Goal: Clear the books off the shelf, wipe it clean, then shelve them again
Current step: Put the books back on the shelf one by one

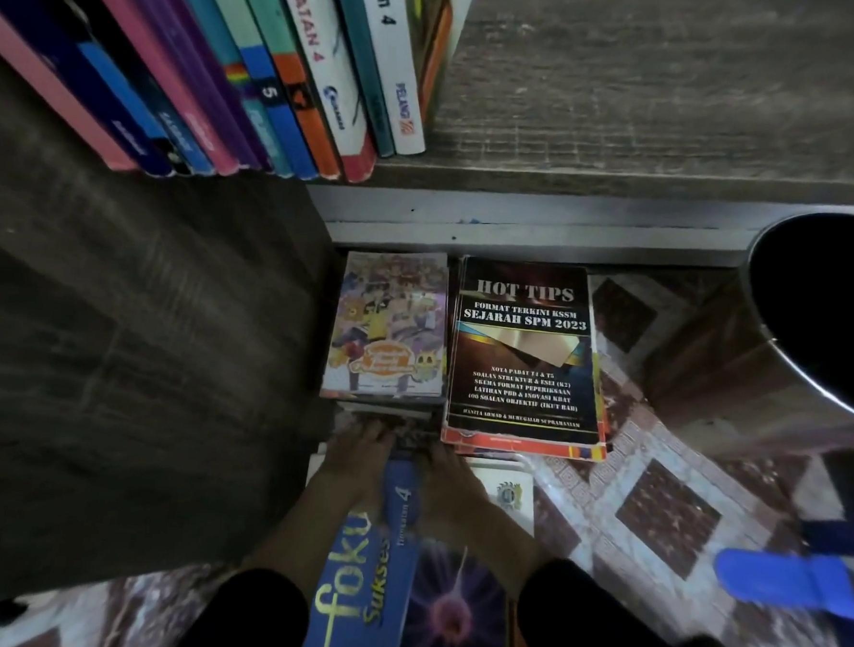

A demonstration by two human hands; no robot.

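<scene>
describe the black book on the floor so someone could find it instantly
Below the front edge of the shelf, two stacks lie side by side on the floor. The black book tops the right stack. Its dark cover says HOT TIPS in big pale letters, whereas the cartoon book to its left is brightly coloured.

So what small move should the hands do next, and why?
Probably settle the blue book flat near the Hot Tips stack, then let go. The left hand and right hand flank its far end, and a row of books stands uncleared on the shelf.
</scene>
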